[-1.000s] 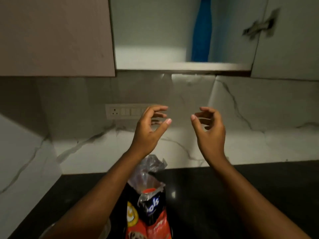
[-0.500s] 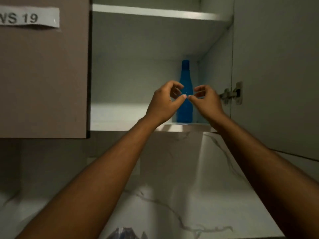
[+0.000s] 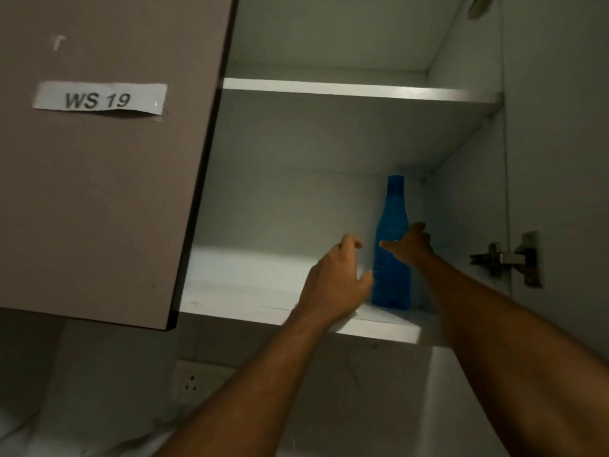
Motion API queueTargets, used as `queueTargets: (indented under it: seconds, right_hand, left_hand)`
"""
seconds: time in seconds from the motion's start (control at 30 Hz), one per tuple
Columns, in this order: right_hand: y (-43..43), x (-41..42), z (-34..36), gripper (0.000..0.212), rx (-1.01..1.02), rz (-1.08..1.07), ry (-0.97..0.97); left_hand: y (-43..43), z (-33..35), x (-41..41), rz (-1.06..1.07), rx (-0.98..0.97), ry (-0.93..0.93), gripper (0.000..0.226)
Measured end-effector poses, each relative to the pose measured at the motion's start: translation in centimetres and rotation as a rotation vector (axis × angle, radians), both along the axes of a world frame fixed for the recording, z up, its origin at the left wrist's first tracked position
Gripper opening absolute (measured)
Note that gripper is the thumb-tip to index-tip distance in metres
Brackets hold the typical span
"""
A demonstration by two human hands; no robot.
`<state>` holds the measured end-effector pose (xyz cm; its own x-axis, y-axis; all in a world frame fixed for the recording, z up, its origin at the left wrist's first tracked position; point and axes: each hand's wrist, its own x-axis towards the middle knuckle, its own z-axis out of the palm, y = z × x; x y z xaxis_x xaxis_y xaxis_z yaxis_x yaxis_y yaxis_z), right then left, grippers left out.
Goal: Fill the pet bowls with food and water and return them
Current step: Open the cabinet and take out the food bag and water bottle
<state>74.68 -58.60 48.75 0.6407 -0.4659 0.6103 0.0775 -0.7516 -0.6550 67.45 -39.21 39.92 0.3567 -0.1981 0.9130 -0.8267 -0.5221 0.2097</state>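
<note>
head view looks up into an open wall cabinet (image 3: 296, 199), the biggest thing in shot, with a shut door (image 3: 99, 209) next to it on the left and its own door (image 3: 560, 143) swung out on the right. there's an upper shelf (image 3: 362, 90) and a lower shelf (image 3: 250, 288), and the blue bottle (image 3: 392, 285) stands on the lower one, back in the right-hand corner. it's upright, long axis vertical, cap end pointing up, base flat on the board. both bare arms reach up and in from below. the right hand (image 3: 413, 247) is the nearer one. it's on the bottle about halfway up, thumb across the front and fingers (image 3: 419, 227) going round the right side, so it's grasping it as far as i can tell, though how tight is anyone's guess with the blur. the left hand (image 3: 333, 285) sits just beside the bottle's left flank, lower down, fingers (image 3: 351, 240) curved in a loose c facing the bottle and holding nothing. can't tell if the thumb tip touches. so the bottle sits between the two hands, and i'd guess a straight lift and pull toward the body gets it out. small stuff: a "ws 19" label (image 3: 99, 98) on the shut door, a metal hinge (image 3: 507, 258) on the open one, a wall socket (image 3: 191, 384) below.
</note>
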Motion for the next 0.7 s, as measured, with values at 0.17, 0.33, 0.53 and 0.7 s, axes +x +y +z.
queueTargets:
  seconds: [0.17,0.33,0.53,0.7]
  right_hand:
    - [-0.5,2.7,0.6,0.131,0.135,0.068,0.049]
    - [-0.8,3.9,0.3,0.124,0.134,0.029,-0.011]
    - [-0.3,1.3,0.5,0.119,0.034,0.010,-0.054]
    - [1.0,-4.2,0.2,0.110,0.037,0.081,-0.081]
  left_hand:
    - [0.0,0.0,0.5,-0.004,-0.059,-0.052,0.037]
    - [-0.2,0.0,0.5,0.006,-0.059,-0.059,0.035]
    - [-0.4,-0.1,0.2,0.066,0.027,-0.087,0.030]
    - [-0.1,-0.1,-0.6,0.080,-0.026,-0.085,0.030]
